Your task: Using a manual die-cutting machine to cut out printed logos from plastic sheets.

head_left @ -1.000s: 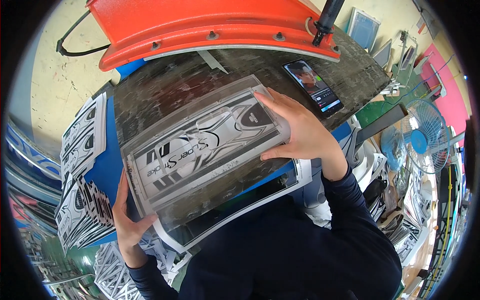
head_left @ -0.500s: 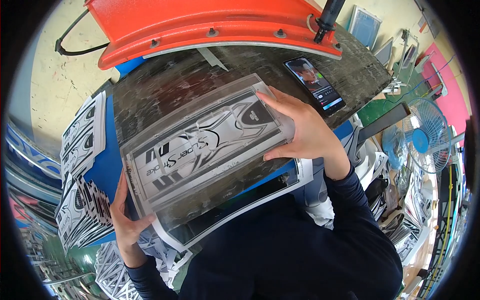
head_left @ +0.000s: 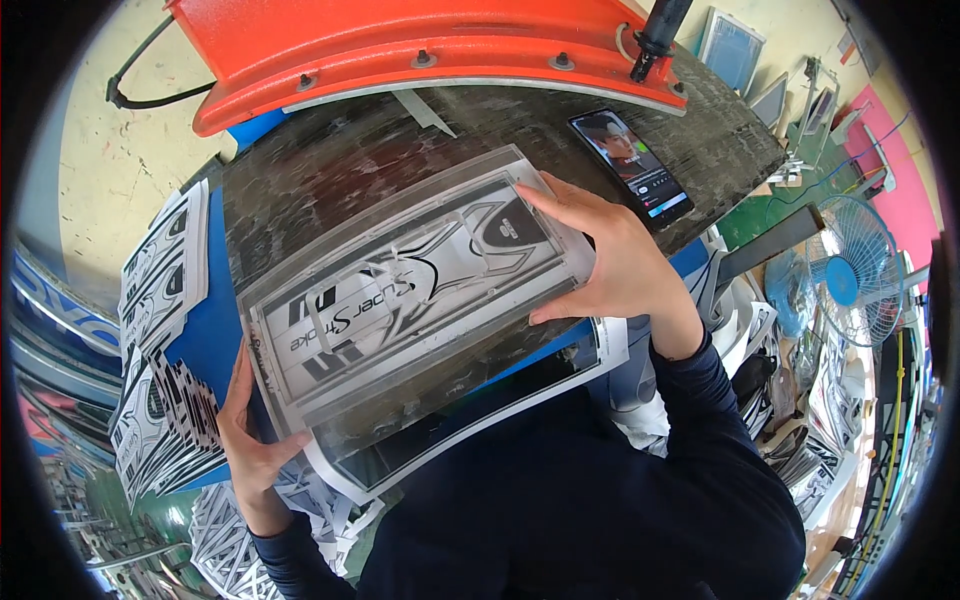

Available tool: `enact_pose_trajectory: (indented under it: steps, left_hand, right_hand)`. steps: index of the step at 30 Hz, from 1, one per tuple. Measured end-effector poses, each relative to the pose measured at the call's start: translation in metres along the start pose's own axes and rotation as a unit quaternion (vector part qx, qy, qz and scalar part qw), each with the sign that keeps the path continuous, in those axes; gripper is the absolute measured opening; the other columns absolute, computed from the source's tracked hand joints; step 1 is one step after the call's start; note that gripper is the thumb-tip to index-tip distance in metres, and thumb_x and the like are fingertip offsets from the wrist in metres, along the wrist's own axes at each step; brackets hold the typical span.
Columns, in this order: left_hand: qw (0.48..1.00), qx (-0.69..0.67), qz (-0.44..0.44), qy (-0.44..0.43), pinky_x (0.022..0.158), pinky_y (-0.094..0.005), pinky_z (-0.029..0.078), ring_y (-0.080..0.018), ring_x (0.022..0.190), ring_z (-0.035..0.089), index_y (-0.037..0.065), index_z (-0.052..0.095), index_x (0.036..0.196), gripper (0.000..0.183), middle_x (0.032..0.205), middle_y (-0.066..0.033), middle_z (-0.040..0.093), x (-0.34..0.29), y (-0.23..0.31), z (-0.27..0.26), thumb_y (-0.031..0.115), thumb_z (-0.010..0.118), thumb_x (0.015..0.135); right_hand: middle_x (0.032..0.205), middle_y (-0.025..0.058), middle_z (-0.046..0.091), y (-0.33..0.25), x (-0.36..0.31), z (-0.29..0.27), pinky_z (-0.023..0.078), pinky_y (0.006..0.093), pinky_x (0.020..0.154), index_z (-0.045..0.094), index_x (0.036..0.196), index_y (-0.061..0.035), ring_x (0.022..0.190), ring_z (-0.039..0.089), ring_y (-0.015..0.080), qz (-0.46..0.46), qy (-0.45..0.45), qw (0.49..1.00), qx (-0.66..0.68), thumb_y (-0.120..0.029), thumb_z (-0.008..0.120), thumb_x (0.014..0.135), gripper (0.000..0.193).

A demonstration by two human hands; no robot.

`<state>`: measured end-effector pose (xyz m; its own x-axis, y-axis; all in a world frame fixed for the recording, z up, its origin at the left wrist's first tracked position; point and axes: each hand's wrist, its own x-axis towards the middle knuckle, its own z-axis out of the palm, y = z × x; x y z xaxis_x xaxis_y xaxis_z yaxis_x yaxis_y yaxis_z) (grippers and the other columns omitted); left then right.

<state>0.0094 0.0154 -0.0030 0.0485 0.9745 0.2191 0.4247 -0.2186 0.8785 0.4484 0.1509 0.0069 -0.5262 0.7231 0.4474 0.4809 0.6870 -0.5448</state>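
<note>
A clear plastic cutting die [head_left: 400, 212], a see-through plate with a raised outline, lies tilted across the dark worn table. Through it shows a white printed sheet [head_left: 455, 255] with black and grey curved shapes. My left hand [head_left: 255, 445] grips the die's near left corner, thumb on the near side and fingers along the left edge. At the right end, my right hand [head_left: 630, 265] spans the die between thumb and fingers. Toward my body, a white sheet border [head_left: 345, 484] around a cut-out opening overhangs the table edge.
A red press beam [head_left: 400, 45] spans the far side. A phone [head_left: 635, 170] lies beyond my right hand. Stacked printed sheets [head_left: 165, 265] rest on a blue surface at left. Paper offcuts [head_left: 250, 540] pile up below; a blue fan [head_left: 850, 275] stands at right.
Both hands keep their hold, and the die has barely shifted. The picture on the phone screen is slightly different.
</note>
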Motion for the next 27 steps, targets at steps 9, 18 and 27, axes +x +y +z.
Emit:
enact_pose_trajectory:
  steps: [9, 18, 27]
  left_hand:
    - [1.000, 0.011, 0.013, 0.000, 0.122, -0.0435, 0.027, -0.0337, 0.147, 0.039, -0.004, 0.041, 0.153, 0.116, 0.159, -0.0251, 0.040, 0.0002, -0.0003, 0.0002, 0.032, 0.097, 0.058]
    - [1.000, 0.023, 0.002, -0.002, 0.122, -0.0430, 0.025, -0.0330, 0.148, 0.039, -0.004, 0.040, 0.153, 0.117, 0.159, -0.0248, 0.040, -0.0006, -0.0006, -0.0006, 0.032, 0.096, 0.057]
    - [1.000, 0.018, 0.006, 0.000, 0.121, -0.0432, 0.026, -0.0327, 0.147, 0.040, -0.005, 0.041, 0.152, 0.116, 0.158, -0.0248, 0.041, 0.0017, 0.0002, 0.0019, 0.034, 0.096, 0.058]
  right_hand:
    - [0.148, 0.0292, 0.051, -0.0002, -0.0008, 0.0005, 0.041, 0.0452, 0.114, 0.051, 0.151, -0.0118, 0.140, 0.048, 0.0445, 0.004, 0.001, 1.000, -0.009, -0.040, 0.099, 0.050, 0.115]
    - [0.148, 0.0281, 0.052, 0.0005, -0.0008, 0.0002, 0.040, 0.0458, 0.114, 0.051, 0.151, -0.0110, 0.141, 0.047, 0.0438, 0.006, -0.003, 1.000, -0.008, -0.040, 0.099, 0.051, 0.115]
    - [0.148, 0.0273, 0.052, -0.0010, -0.0006, -0.0008, 0.040, 0.0440, 0.114, 0.051, 0.150, -0.0084, 0.141, 0.047, 0.0433, 0.011, -0.007, 1.000, -0.009, -0.040, 0.099, 0.052, 0.114]
